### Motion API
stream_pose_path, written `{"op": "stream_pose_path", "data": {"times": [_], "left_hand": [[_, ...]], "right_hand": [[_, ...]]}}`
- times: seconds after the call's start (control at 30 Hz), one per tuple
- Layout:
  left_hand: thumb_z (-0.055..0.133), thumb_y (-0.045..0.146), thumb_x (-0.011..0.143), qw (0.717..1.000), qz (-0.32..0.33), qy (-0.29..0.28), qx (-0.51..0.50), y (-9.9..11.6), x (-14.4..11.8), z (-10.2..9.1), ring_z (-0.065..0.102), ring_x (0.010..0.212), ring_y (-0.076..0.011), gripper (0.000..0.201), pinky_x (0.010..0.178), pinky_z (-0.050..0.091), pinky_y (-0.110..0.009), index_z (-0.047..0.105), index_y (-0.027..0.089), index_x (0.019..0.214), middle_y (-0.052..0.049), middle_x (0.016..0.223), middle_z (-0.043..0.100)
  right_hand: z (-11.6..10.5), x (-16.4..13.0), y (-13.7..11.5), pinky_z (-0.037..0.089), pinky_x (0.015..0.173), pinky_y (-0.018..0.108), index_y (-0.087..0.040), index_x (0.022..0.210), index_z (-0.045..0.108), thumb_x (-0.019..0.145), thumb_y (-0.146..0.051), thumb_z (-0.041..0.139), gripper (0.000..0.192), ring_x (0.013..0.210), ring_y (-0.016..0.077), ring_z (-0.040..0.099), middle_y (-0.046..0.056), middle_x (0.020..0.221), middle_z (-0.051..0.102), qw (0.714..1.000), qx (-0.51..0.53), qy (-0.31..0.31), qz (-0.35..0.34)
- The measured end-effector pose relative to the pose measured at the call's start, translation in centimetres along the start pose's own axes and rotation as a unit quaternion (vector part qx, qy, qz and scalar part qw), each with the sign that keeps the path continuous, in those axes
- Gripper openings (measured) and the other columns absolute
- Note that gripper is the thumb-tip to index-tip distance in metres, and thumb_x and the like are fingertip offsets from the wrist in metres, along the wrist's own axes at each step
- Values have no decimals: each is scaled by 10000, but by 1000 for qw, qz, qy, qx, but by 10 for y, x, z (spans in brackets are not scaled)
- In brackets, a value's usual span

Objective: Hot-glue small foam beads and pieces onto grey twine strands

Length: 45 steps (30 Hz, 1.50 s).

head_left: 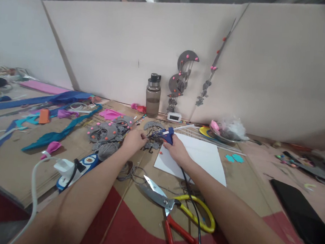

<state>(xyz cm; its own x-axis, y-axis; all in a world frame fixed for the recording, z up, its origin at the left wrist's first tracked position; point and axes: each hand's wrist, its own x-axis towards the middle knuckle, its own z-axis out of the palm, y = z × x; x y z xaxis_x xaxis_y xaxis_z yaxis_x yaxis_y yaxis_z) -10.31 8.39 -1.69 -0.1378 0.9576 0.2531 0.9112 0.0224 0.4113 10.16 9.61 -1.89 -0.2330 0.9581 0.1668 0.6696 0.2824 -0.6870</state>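
My right hand [177,150] grips a blue glue gun [167,134], its nozzle pointing left at small grey cut-out pieces [152,144] on the cardboard. A black cord [192,200] runs back from the gun along my right forearm. My left hand [134,140] pinches one of those grey pieces right at the nozzle tip. A pile of grey crescent shapes with pink dots [107,132] lies just left of my left hand. Under my right wrist lies a white sheet [202,157].
Large scissors with yellow and red handles [177,208] lie open between my forearms. A power strip with a white plug [73,167] sits at left, a grey bottle [153,96] and small clock [174,117] by the back wall, and a black tablet [297,209] at right.
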Motion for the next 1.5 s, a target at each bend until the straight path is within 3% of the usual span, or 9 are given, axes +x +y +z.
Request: {"op": "stream_pose_path", "data": {"times": [0.53,0.87,1.13,1.5], "left_hand": [[602,344,703,1000,-10,-15,10,5,-2,-5,608,694,-164,169,612,413,-233,682,195,699,-30,719,688],[591,345,709,1000,-8,-11,5,4,-2,-4,606,714,-162,172,622,407,-233,677,196,710,-33,742,691],[593,347,706,1000,-11,-12,9,5,-2,-5,602,713,-162,174,605,396,-231,674,193,710,-37,738,690],[594,342,707,1000,-19,-13,9,3,-2,-3,605,713,-155,168,620,410,-224,684,206,746,-27,750,695]], "right_hand": [[-7,-9,-16,378,816,313,-177,1163,456,857,-322,483,340,986,232,567,110,1103,614,997,-74,-12,5],[-6,-11,-20,350,799,356,-143,1071,491,881,-337,427,278,950,266,547,143,1006,612,983,-180,6,-16],[-6,-10,-17,332,800,344,-146,1088,486,892,-345,423,286,956,253,539,134,999,613,981,-192,17,-32],[-7,-11,-14,333,854,341,-159,1118,473,889,-351,434,301,995,239,540,122,1074,605,992,-126,17,-25]]}}
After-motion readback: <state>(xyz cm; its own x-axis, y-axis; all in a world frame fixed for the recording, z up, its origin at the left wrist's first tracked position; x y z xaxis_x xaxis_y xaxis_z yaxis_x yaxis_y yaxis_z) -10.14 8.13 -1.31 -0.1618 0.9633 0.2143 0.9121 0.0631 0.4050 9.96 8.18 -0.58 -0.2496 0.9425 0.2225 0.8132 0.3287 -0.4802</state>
